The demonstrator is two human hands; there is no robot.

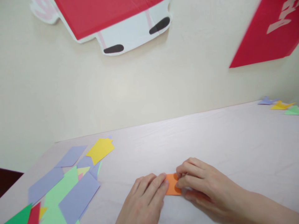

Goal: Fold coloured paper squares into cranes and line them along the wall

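Observation:
A small piece of orange paper point(172, 184) lies on the white-covered table between my two hands. My left hand point(146, 199) rests on the table with its fingers laid fairly flat and close together, their tips at the paper's left edge. My right hand point(205, 186) has its fingers bent and drawn together at the paper's right side, gripping it there. The fingers cover both ends of the paper, so its full shape and any folds are hidden.
At the left lie overlapping paper sheets: purple point(79, 196), light green point(62, 189), yellow point(101, 150), dark green point(20, 215) and red point(34, 214). Folded purple point(267, 101), yellow point(281, 105) and green point(293, 110) papers sit far right. A pale wall point(140, 93) borders the table point(210, 140).

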